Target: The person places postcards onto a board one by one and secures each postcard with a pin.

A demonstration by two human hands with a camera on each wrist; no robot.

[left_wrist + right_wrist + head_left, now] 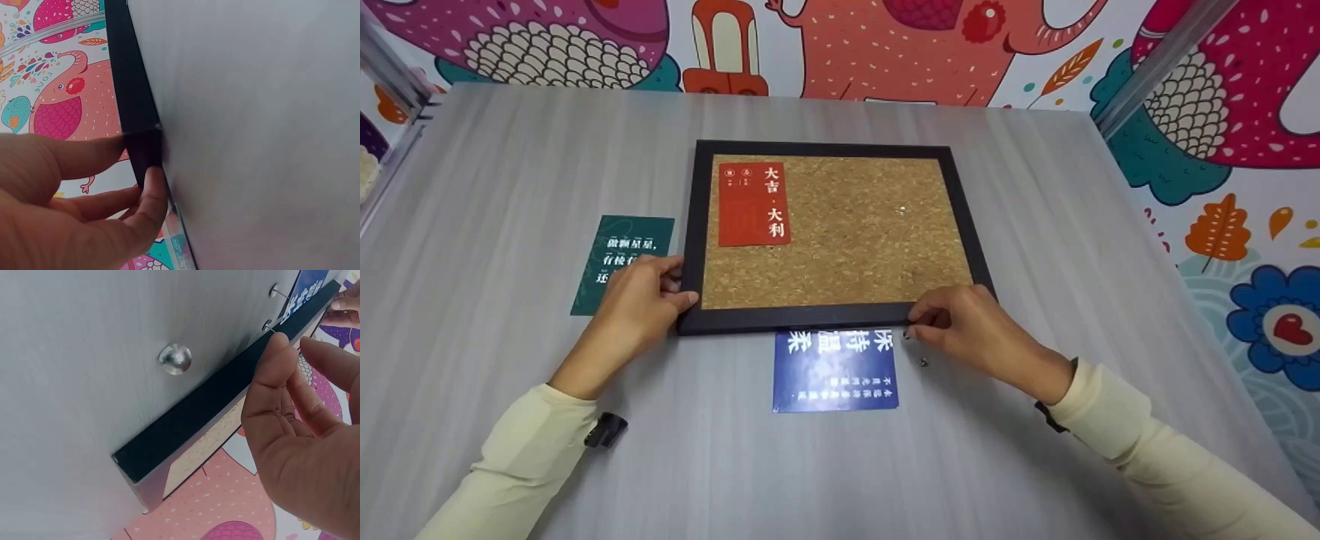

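A cork board (855, 247) in a black frame lies on the table. My left hand (639, 294) grips its near left corner, thumb and fingers on either side of the black frame (135, 79). At the near right part of the frame, my right hand (971, 326) has bent fingers, with a small gap between the tips in the right wrist view. Beside one fingertip lies a metal pushpin (267, 325), whether touched I cannot tell. Another pushpin (175, 359) and a third pin (274, 291) lie on the table. A red card (752, 214) with white characters sits on the cork's left side.
A blue card (835, 379) lies on the table against the board's near edge, its top covered by the frame. Left of the board is a green card (637, 227), partly under my left hand. Cartoon-patterned walls (915, 45) border the grey table (705, 465).
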